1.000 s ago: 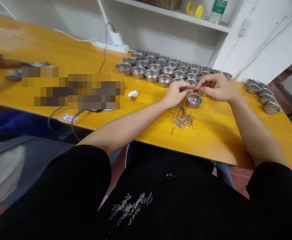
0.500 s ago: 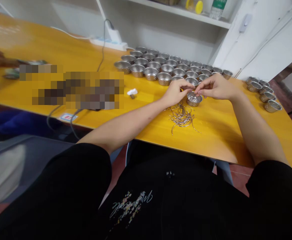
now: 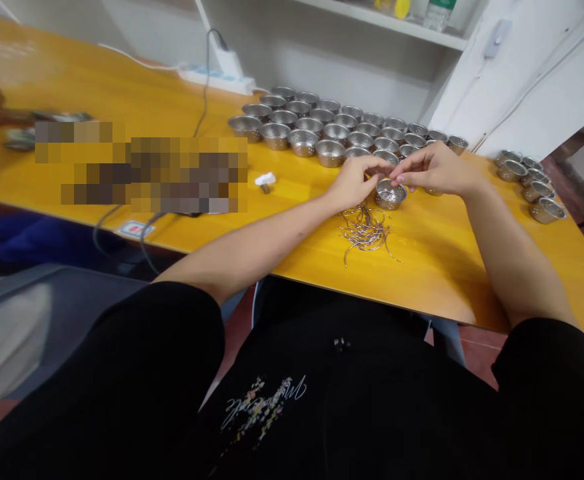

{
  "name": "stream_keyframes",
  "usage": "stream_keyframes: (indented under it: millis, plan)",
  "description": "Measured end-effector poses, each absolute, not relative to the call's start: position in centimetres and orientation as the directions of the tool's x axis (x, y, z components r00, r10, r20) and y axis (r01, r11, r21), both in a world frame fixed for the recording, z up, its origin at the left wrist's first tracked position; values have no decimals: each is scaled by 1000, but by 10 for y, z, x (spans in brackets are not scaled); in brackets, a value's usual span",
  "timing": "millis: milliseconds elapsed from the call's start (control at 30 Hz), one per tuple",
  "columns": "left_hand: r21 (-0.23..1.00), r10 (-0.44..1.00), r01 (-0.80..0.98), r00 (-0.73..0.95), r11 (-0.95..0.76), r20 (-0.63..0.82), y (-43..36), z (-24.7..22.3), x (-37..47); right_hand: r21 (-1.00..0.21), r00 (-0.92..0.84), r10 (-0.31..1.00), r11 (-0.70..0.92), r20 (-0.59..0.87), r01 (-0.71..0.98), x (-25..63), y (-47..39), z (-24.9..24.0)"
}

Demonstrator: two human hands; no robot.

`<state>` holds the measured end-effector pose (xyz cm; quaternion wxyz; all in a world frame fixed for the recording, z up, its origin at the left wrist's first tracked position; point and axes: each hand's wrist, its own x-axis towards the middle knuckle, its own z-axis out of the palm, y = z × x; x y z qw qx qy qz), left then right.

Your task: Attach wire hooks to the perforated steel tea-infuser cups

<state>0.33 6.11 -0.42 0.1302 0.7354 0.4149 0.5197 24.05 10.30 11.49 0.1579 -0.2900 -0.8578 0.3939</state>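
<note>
A small perforated metal cup (image 3: 391, 195) sits upright on the yellow table (image 3: 437, 267), under my fingertips. My left hand (image 3: 357, 180) is at the cup's upper left edge, fingers bent and pinched together. From the right, my right hand (image 3: 429, 170) reaches over the rim with thumb and forefinger pressed together. Whatever is between the fingers of either hand is too small to make out. A loose heap of thin curved metal wires (image 3: 367, 232) lies just in front of the cup.
Rows of similar metal cups (image 3: 303, 142) stand behind my hands. Several more cups (image 3: 537, 192) are at the right edge. A white crumpled piece (image 3: 265, 180), a power strip (image 3: 217, 80) and cables lie leftward, beside a blurred-out area.
The view has shifted slightly. Both hands remain over the cup, with only a small change in finger position.
</note>
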Motion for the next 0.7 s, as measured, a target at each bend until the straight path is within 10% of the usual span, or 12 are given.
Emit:
stream_keyframes:
  millis: [700]
  plan:
    - [652,783,484,121,-584,611,52,2,6,-862,-729,682,404,60,306,252,131,100]
